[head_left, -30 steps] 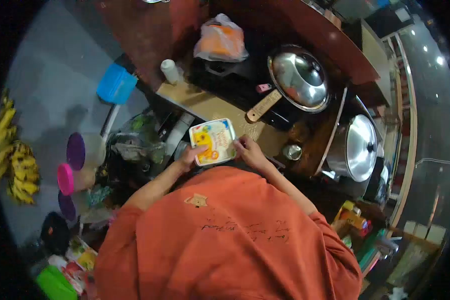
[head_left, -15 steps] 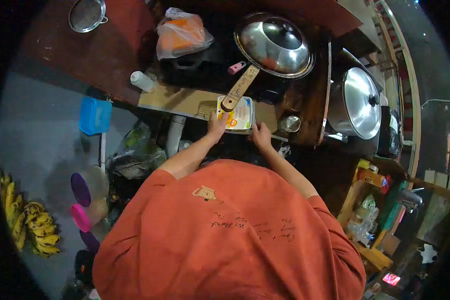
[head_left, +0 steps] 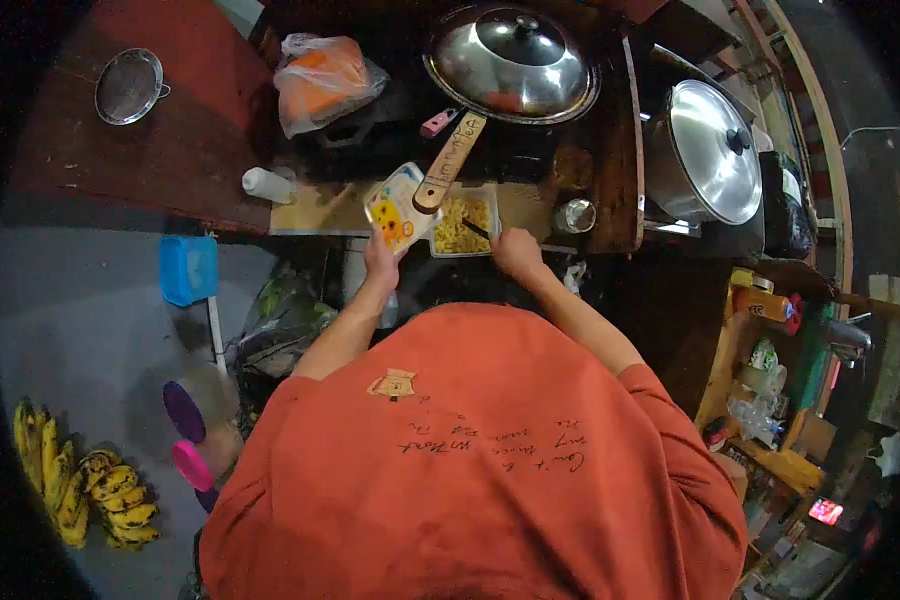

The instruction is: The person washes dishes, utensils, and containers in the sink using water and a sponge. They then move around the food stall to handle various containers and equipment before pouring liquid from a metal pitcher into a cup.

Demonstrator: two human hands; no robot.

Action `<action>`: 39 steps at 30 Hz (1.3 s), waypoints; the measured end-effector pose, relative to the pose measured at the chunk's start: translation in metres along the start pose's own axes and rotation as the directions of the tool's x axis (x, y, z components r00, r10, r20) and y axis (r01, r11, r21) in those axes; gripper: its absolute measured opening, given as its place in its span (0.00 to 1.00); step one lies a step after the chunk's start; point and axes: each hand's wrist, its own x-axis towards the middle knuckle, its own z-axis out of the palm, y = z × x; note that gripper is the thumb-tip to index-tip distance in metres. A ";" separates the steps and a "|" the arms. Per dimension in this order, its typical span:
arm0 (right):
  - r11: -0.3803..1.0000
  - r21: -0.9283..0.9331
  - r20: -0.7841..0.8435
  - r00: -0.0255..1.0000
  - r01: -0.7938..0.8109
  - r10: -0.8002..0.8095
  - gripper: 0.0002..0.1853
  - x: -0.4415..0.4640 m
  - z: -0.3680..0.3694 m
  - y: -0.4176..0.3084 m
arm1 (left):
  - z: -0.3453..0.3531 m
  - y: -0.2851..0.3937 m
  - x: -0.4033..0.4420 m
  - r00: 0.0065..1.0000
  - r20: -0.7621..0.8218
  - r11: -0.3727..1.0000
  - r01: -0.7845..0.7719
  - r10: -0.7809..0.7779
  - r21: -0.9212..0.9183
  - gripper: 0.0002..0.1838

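Note:
My left hand [head_left: 381, 262] grips the printed white lid [head_left: 395, 222], tilted up beside an open rectangular tub [head_left: 462, 254]. Crumbly yellow food fills the tub; I cannot tell what it is. My right hand [head_left: 517, 256] is closed around the end of a dark, narrow utensil [head_left: 477, 230], whose other end rests in the yellow food. Whether that utensil is a knife or a spoon does not show. A wooden pan handle [head_left: 450, 163] with writing on it reaches over the lid's edge and the tub's back corner.
Behind stands a wok with a shiny domed lid [head_left: 515, 65], and a large lidded pot [head_left: 712, 150] is at the right. A glass jar [head_left: 576, 216] sits right of the tub. Left are a white bottle [head_left: 267, 184], an orange item in a plastic bag [head_left: 325, 80] and a strainer [head_left: 128, 87].
The lid has come off the tub and moved left in my left hand, uncovering the yellow food. My right hand has gone from the tub's side to the dark utensil. The view has shifted.

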 end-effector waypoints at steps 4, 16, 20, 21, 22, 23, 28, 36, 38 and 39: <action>0.975 0.194 0.011 0.994 0.107 -0.112 0.27 0.009 0.002 -0.001 | -0.015 0.007 -0.026 0.994 0.059 0.986 0.101 -0.094 -0.129 0.28; 0.912 -0.097 -0.295 0.864 0.398 -0.408 0.16 -0.009 -0.018 -0.024 | -0.004 0.001 -0.010 0.992 0.010 0.977 0.123 -0.123 -0.177 0.25; 0.878 -0.278 -0.212 0.867 0.390 -0.452 0.15 -0.011 -0.028 -0.020 | -0.030 0.009 0.003 0.999 -0.042 0.997 0.017 -0.020 -0.080 0.24; 0.876 -0.281 -0.210 0.866 0.391 -0.454 0.15 -0.013 -0.031 -0.018 | -0.034 0.008 0.005 0.999 -0.043 0.996 0.017 -0.020 -0.084 0.24; 0.880 -0.288 -0.220 0.868 0.378 -0.445 0.15 -0.016 -0.035 -0.017 | -0.035 0.011 0.005 1.000 -0.006 0.998 -0.003 0.002 -0.066 0.24; 0.884 -0.293 -0.232 0.870 0.364 -0.435 0.15 -0.019 -0.038 -0.016 | -0.035 0.013 0.004 0.999 0.033 0.999 -0.023 0.024 -0.047 0.25; 0.893 -0.316 -0.269 0.873 0.319 -0.407 0.14 -0.030 -0.042 -0.006 | -0.031 0.012 0.004 0.994 0.104 0.997 -0.006 0.014 -0.071 0.25; 0.915 0.246 -0.529 0.835 0.321 -0.151 0.19 -0.043 -0.057 0.006 | -0.023 0.014 0.006 0.962 0.160 0.887 -0.268 0.222 0.377 0.25; 0.884 0.429 -0.402 0.916 0.184 0.004 0.20 -0.041 -0.050 0.023 | -0.017 0.005 0.010 0.964 0.149 0.805 -0.266 0.220 0.530 0.24; 0.813 0.581 -0.241 0.961 0.028 0.139 0.21 -0.041 -0.043 0.029 | -0.013 -0.002 0.012 0.965 0.135 0.700 -0.255 0.223 0.667 0.24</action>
